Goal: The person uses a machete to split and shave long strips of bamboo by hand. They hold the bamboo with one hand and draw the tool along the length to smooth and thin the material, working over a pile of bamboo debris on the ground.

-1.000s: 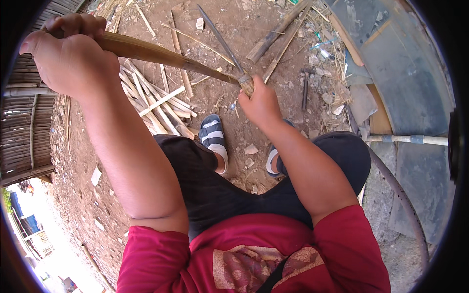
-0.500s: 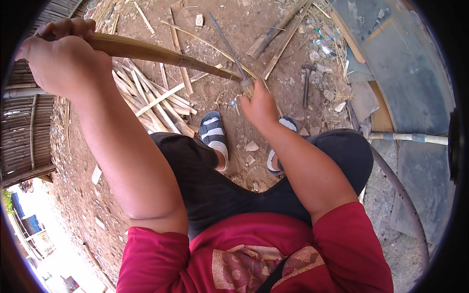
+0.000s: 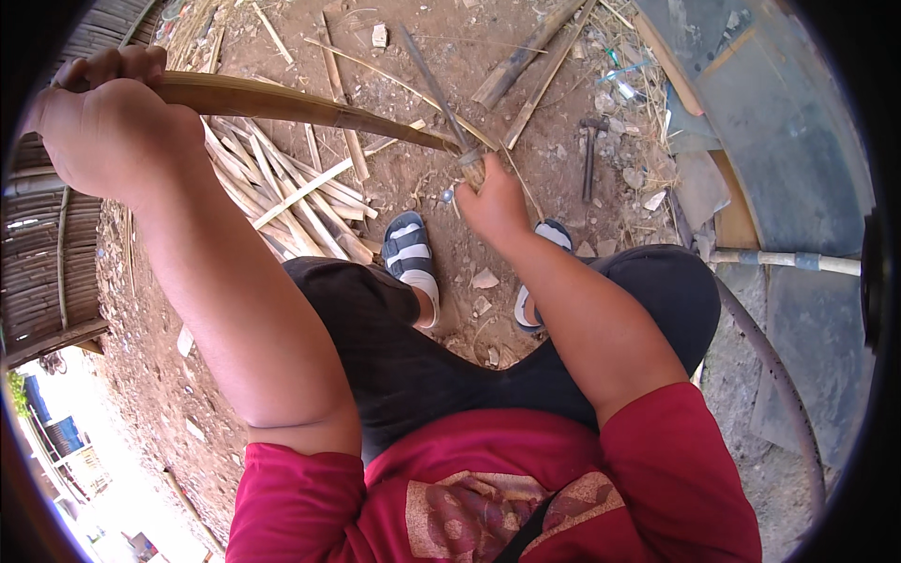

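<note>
My left hand (image 3: 122, 136), raised at the upper left, is closed round one end of a long curved bamboo strip (image 3: 291, 105). The strip slants down to the right, and its far end meets the base of a knife blade (image 3: 430, 86). My right hand (image 3: 493, 202) grips the knife's light handle (image 3: 472, 171) in front of my knees. The narrow dark blade points up and to the left, away from me. Whether the strip's tip touches or is cut by the blade cannot be made out.
Split bamboo strips (image 3: 300, 192) lie piled left of my feet. A hammer (image 3: 588, 159) rests on the dirt to the right, below thick wooden poles (image 3: 530, 52). Grey sheets (image 3: 798, 131) and a bent pipe (image 3: 774, 371) line the right side; a bamboo wall (image 3: 56, 235) stands left.
My left hand has shifted slightly left and down, with the bamboo strip moving along. The right hand and knife have barely moved.
</note>
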A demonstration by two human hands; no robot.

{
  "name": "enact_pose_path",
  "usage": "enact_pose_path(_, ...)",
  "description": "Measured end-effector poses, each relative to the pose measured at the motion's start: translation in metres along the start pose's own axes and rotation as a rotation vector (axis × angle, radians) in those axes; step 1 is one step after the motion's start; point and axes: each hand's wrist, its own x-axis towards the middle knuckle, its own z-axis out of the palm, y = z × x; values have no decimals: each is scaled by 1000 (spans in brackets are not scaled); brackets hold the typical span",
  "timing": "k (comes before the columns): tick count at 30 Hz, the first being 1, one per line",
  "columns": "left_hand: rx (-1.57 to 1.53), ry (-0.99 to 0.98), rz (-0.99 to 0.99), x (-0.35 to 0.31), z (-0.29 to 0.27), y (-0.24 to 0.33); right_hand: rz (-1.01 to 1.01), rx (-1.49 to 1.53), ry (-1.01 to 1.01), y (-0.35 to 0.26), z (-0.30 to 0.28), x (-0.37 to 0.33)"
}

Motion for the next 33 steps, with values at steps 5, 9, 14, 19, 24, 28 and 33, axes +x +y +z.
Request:
enact_pose_path(5,-173,41,-114,6,-4,-1,99,-156,-61,51,29,4)
enact_pose_path(9,-150,5,-84,8,-4,-3,103,-92,10,46,7,22)
enact_pose_path(14,-113,-37,-37,9,-4,-6,-76,82,92,-9,-10,9)
enact_pose_path(19,-295,-193,-145,20,-12,-15,19,-165,-78,16,0,1)
enact_pose_path(24,-387,-246,-179,35,-31,-21,-139,-115,-3,-22,-33,2)
enact_pose_path(28,-388,-268,-150,27,-26,-16,-228,-70,89,-29,-26,-8)
enact_pose_path(33,-399,-326,-181,21,-17,-10,-22,-272,-38,29,0,-1)
